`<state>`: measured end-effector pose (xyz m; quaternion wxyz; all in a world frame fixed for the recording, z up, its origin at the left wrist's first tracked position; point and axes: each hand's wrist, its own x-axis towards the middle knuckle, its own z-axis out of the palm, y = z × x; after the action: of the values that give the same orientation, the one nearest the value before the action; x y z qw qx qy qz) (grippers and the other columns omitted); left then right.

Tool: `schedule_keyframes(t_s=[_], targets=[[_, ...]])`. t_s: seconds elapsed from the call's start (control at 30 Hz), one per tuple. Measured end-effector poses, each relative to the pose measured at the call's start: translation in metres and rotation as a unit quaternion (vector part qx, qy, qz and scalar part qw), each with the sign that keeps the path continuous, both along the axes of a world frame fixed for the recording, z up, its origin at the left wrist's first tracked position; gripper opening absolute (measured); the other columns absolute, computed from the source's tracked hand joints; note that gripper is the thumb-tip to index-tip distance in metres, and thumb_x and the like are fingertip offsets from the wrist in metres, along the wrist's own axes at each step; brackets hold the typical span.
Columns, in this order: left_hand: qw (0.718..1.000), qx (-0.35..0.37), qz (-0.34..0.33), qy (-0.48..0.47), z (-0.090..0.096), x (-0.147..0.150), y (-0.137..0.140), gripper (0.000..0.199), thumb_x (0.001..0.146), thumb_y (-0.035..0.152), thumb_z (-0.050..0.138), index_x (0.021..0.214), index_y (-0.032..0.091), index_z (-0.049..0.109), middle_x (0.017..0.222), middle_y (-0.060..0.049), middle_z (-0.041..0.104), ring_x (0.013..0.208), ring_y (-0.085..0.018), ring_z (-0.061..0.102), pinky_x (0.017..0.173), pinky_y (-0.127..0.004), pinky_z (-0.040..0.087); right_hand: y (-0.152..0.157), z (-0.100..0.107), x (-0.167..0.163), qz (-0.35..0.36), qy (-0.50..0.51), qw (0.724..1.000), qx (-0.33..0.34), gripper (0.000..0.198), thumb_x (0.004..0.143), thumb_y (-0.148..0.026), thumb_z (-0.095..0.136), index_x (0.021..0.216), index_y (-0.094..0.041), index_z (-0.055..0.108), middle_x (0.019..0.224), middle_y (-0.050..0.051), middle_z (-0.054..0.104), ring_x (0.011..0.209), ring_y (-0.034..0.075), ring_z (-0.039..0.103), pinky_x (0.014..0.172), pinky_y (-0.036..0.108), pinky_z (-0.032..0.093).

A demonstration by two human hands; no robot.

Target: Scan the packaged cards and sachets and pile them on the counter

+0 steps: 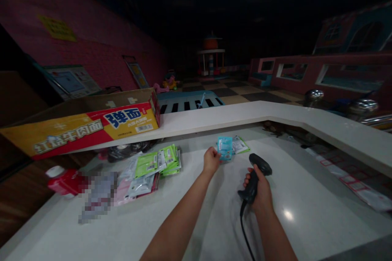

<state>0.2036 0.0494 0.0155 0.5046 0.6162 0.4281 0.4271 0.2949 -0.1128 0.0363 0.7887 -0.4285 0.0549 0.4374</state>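
Note:
Pinched in my left hand (212, 160) is a small flat light-blue packet (225, 148), held up by its left edge above the white counter (196, 212). A barcode-like label shows on its lower part. My right hand (260, 189) is wrapped round the handle of a black barcode scanner (252, 183), whose head is near the blue packet but apart from it. From the handle's base a black cable (244, 228) runs down toward me. Just behind the blue packet lies a silver and green packet (240, 144), partly hidden.
To the left lie a pile of green and silver packets (156, 163), a red bottle with a white cap (65, 180) and a blurred-out item (99, 197). A raised white ledge (214, 115) borders the counter, bearing an open yellow-and-red carton (92, 128). Metal knobs (314, 97) stand right.

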Motion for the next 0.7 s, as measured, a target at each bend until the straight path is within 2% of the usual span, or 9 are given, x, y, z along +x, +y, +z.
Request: schedule_keyframes(t_s=[0.07,0.17,0.27,0.37,0.47,0.6,0.7], targets=[[0.997,-0.019,-0.001,-0.07,-0.007,-0.033,-0.005,0.025,0.065,0.024,0.064,0.065,0.021,0.04,0.057,0.009,0.04,0.05,-0.009,0.047,0.053,-0.026,0.053,0.0,0.0,-0.001,0.004,-0.006,1.0,0.004,0.029,0.071,-0.042,0.073,0.076,-0.016,0.059,0.046,-0.005,0.055,0.036,0.008,0.048,0.034,0.017,0.041],[0.992,-0.018,0.028,-0.118,-0.018,-0.077,-0.013,0.032,0.068,0.036,0.068,0.075,0.022,0.04,0.06,0.009,0.046,0.053,-0.011,0.055,0.053,-0.029,0.056,-0.001,-0.001,-0.003,0.021,-0.03,0.999,0.006,0.034,0.067,-0.044,0.077,0.076,-0.016,0.06,0.046,-0.005,0.056,0.036,0.008,0.049,0.034,0.017,0.041],[0.99,-0.028,0.043,-0.132,-0.025,-0.102,-0.019,0.041,0.07,0.048,0.068,0.084,0.023,0.039,0.068,0.005,0.057,0.058,-0.015,0.063,0.055,-0.031,0.057,-0.001,-0.003,-0.007,0.061,-0.064,0.996,0.007,0.041,0.061,-0.047,0.081,0.077,-0.016,0.06,0.046,-0.005,0.057,0.036,0.009,0.049,0.034,0.018,0.041],[0.987,-0.016,0.055,-0.15,-0.028,-0.106,-0.022,0.047,0.068,0.055,0.068,0.088,0.021,0.042,0.076,0.0,0.062,0.064,-0.017,0.066,0.059,-0.033,0.059,-0.001,-0.005,-0.012,0.123,-0.111,0.986,0.016,0.046,0.057,-0.048,0.083,0.08,-0.015,0.061,0.048,-0.003,0.058,0.036,0.01,0.05,0.034,0.02,0.042],[0.985,-0.009,0.063,-0.161,-0.027,-0.103,-0.022,0.05,0.068,0.06,0.066,0.091,0.02,0.046,0.082,-0.003,0.063,0.068,-0.018,0.067,0.059,-0.033,0.059,-0.003,-0.001,-0.02,0.198,-0.15,0.968,0.024,0.045,0.062,-0.049,0.081,0.084,-0.015,0.062,0.049,-0.002,0.06,0.037,0.012,0.052,0.035,0.022,0.044],[0.983,-0.005,0.078,-0.165,-0.026,-0.102,-0.023,0.051,0.069,0.064,0.063,0.091,0.02,0.048,0.084,-0.004,0.063,0.07,-0.018,0.066,0.059,-0.032,0.059,-0.01,0.019,-0.033,0.256,-0.169,0.952,0.017,0.044,0.071,-0.05,0.074,0.097,-0.016,0.063,0.053,-0.001,0.061,0.04,0.014,0.055,0.039,0.027,0.049],[0.983,0.008,0.083,-0.165,-0.027,-0.103,-0.023,0.051,0.068,0.065,0.064,0.087,0.019,0.05,0.087,-0.004,0.062,0.071,-0.018,0.065,0.057,-0.032,0.059,-0.019,0.038,-0.043,0.284,-0.206,0.936,0.016,0.05,0.072,-0.051,0.074,0.108,-0.018,0.063,0.051,-0.003,0.059,0.039,0.013,0.052,0.036,0.022,0.044]])
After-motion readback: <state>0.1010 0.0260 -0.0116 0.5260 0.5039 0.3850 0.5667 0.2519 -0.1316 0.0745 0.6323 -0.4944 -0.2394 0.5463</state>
